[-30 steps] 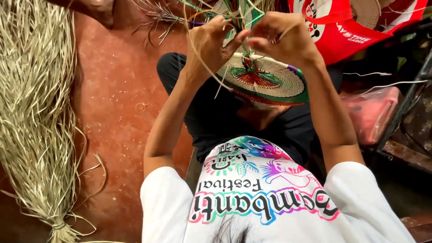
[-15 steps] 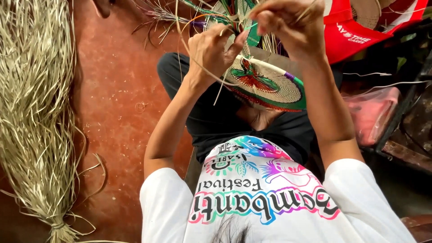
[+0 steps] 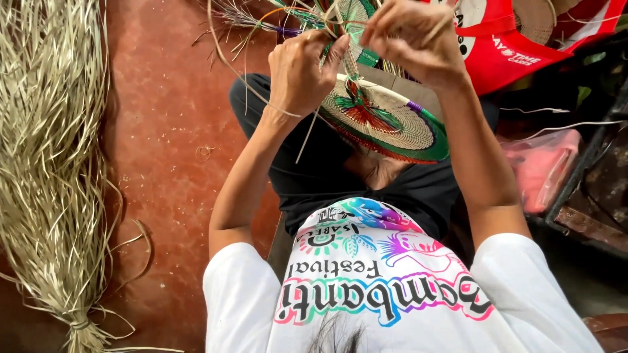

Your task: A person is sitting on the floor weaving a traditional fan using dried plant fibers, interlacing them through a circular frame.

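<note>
Woven disc [image 3: 386, 124] on lap, centre and coloured rings finished, rim still loose strands. Left hand [image 3: 302, 68] grip pinching strand [image 3: 239, 78] at disc's upper edge; right hand [image 3: 415, 39] pinching another above.

Round green-red woven disc [image 3: 392, 124], tilted above lap

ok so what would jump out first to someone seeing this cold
Probably the round woven fan of green, red and cream fibre at top centre, with the left hand and right hand working pale strands at its upper edge. Next, the long bundle of dried straw-coloured strips on the red floor, far left.
</note>
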